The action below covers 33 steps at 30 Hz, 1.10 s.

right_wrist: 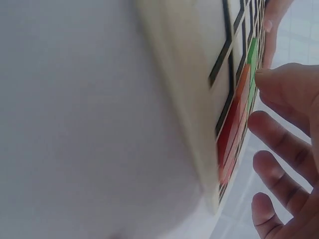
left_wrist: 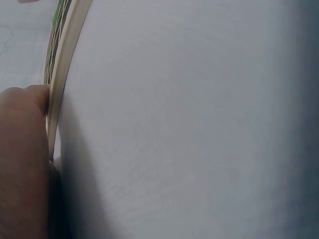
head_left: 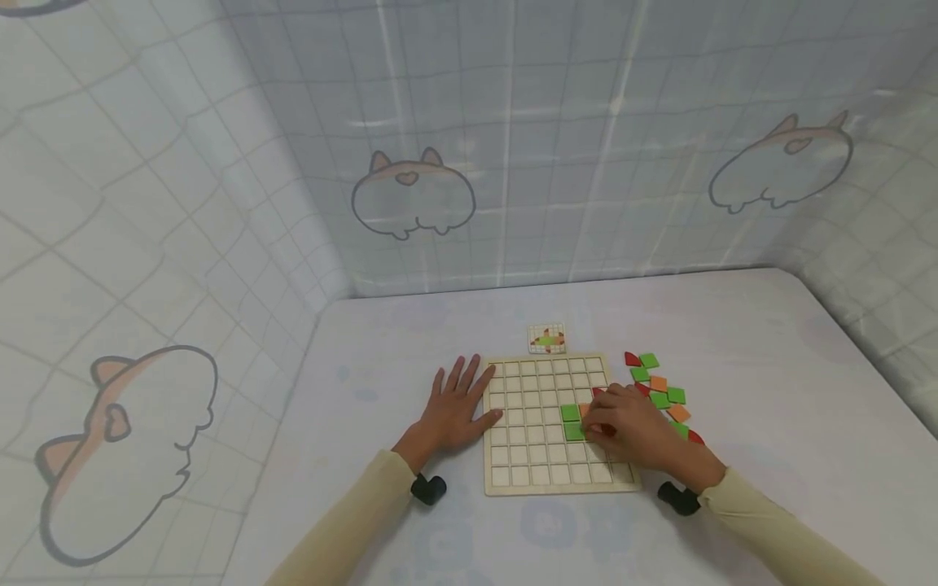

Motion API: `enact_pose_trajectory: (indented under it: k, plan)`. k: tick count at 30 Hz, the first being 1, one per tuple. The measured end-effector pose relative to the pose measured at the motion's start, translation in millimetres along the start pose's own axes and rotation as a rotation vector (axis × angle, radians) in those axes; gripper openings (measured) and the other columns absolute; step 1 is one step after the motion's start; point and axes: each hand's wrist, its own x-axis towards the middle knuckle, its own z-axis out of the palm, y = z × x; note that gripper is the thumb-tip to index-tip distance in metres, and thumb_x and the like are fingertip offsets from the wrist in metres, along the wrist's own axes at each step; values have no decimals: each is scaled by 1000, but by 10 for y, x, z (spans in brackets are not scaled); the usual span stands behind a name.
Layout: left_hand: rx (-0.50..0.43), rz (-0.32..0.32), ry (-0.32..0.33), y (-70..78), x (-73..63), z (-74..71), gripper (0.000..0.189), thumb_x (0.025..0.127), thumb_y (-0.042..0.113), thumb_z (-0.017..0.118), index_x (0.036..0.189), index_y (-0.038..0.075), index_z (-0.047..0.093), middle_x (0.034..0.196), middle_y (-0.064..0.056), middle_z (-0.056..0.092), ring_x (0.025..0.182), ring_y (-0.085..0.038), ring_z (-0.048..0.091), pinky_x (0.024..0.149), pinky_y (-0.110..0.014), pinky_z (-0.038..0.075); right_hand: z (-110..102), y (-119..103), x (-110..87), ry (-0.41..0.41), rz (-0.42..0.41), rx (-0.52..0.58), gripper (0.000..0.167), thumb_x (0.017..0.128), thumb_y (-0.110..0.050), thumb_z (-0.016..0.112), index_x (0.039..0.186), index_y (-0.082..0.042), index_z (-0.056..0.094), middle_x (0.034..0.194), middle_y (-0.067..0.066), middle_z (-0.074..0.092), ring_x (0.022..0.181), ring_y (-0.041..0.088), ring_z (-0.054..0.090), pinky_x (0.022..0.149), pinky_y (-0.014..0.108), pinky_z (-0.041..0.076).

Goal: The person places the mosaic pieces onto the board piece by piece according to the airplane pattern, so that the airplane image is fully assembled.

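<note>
A wooden grid board lies on the table, holding green tiles. The right hand bends over it; I cannot tell whether it pinches anything. The left hand, fingers spread, touches the board's left edge; a pattern card lies beyond.

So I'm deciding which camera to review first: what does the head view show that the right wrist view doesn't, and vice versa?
Only the head view: the small card beyond the board, and the loose pieces to its right.

Only the right wrist view: the undersides of the right hand's fingers, close up.

Both: the board, the right hand, some of the left hand, and green pieces set in the board.
</note>
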Motion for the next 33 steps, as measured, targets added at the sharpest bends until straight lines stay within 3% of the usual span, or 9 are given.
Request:
enact_pose_trajectory:
  k: [5,9,12,17,25,33]
  plan:
    - [-5,0,-1,-10,0,7,82,95,72,20,160,25,5,164,-6,-5,149,-31,-7,114,-59,1,-57,81,-109,11,11,-41,16,73,-15,87,81,-21,75,84,-11,63,80,10,50,69,31,42]
    - [1,-1,1,-12,6,-1,82,95,72,19,160,24,5,164,-7,-4,149,-31,-7,114,-59,2,-95,135,-209,-4,61,-51,17,72,-15,87,84,-20,76,85,-12,63,82,10,54,84,39,47]
    - [5,-3,1,-5,3,-19,82,95,72,20,160,24,6,164,-7,-4,149,-31,-6,114,-59,3,-124,148,-273,-3,99,-56,18,72,-17,88,87,-20,78,85,-13,63,84,9,55,87,42,47]
    - [-12,-2,-6,5,-8,-29,82,95,72,20,160,24,6,164,-7,-4,149,-31,-7,113,-59,2,-166,142,-355,-9,163,-88,20,71,-17,88,88,-21,78,85,-13,62,84,10,54,75,37,47]
    - [-7,-1,-14,-7,-10,-10,83,94,74,16,160,25,4,164,-6,-6,148,-30,-8,113,-59,2,-216,190,-469,-16,244,-126,19,72,-16,87,87,-21,76,87,-10,63,84,14,55,74,39,45]
    - [-3,2,-2,-9,-2,-2,83,94,73,17,160,24,5,164,-7,-4,149,-31,-6,113,-59,3,-270,255,-529,-42,348,-159,25,73,-17,87,96,-15,76,98,2,66,90,26,56,73,44,46]
